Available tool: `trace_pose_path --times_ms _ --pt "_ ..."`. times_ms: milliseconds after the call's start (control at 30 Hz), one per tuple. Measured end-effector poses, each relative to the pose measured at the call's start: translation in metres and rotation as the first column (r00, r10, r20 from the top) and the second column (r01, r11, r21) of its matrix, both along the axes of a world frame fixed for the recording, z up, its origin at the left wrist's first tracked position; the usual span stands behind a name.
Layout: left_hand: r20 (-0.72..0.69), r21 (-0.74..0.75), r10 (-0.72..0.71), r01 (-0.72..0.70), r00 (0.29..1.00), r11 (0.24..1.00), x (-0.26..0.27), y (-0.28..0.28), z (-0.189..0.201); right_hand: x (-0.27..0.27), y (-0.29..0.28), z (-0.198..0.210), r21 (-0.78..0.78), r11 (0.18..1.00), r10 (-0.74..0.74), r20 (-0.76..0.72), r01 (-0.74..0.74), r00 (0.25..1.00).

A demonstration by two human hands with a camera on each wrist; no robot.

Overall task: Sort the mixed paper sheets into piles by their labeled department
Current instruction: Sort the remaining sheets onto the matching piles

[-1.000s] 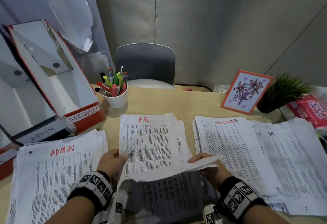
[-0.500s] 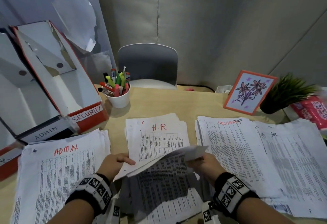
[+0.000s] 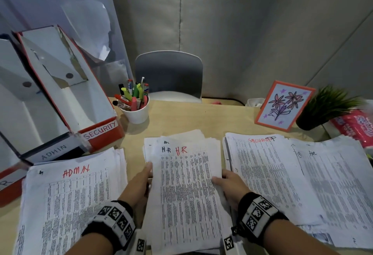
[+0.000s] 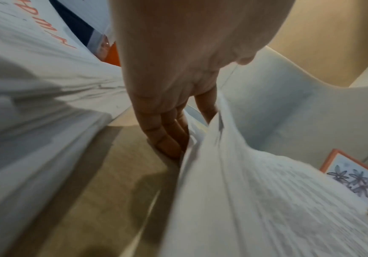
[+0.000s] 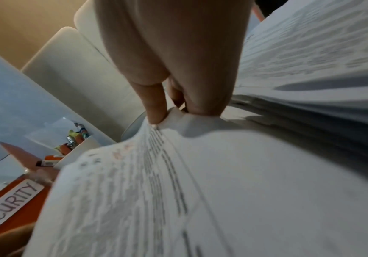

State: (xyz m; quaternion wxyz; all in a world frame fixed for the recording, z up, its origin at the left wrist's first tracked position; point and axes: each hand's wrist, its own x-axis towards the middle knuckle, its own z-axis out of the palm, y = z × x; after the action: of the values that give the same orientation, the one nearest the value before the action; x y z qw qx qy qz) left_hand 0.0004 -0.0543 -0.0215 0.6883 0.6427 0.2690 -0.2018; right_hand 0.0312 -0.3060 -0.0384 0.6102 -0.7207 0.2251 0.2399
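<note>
Three labeled piles lie on the desk: ADMIN pile (image 3: 70, 194) at left, HR pile (image 3: 185, 184) in the middle, SECURITY pile (image 3: 262, 174) to its right. A spread mixed pile (image 3: 333, 184), topped by a sheet marked HR, lies far right. My left hand (image 3: 141, 180) lies on its side against the HR pile's left edge; in the left wrist view its fingers (image 4: 167, 137) are straight, tips on the desk beside the paper. My right hand (image 3: 226, 182) is at the pile's right edge; its thumb and fingers (image 5: 156, 107) pinch the top HR sheets' crumpled edge.
File boxes labeled SECURITY (image 3: 101, 131) and ADMIN (image 3: 54, 152) lean at back left. A white cup of markers (image 3: 135, 111) stands behind the HR pile. A framed flower drawing (image 3: 284, 105), a small plant (image 3: 327, 107) and a pink packet (image 3: 357, 123) stand back right. A chair (image 3: 169, 75) faces the desk.
The sheets that both hands held up and folded over near me now lie flat on top of the HR pile. Both hands moved forward to the pile's side edges.
</note>
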Motion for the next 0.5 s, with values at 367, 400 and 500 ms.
trace_pose_path --times_ms 367,400,500 --pt "0.348 0.573 -0.098 -0.129 0.932 0.81 0.004 0.012 0.006 0.002 0.008 0.044 -0.078 0.996 0.074 0.351 -0.049 0.933" --pt "0.403 0.538 -0.088 -0.158 0.911 0.828 0.004 0.01 0.016 0.002 0.009 0.053 -0.072 0.996 0.073 0.4 -0.048 0.914" --pt "0.532 0.415 -0.02 -0.24 0.846 0.878 0.003 0.001 0.041 -0.002 0.014 0.077 0.021 1.0 0.006 0.546 -0.02 0.838"
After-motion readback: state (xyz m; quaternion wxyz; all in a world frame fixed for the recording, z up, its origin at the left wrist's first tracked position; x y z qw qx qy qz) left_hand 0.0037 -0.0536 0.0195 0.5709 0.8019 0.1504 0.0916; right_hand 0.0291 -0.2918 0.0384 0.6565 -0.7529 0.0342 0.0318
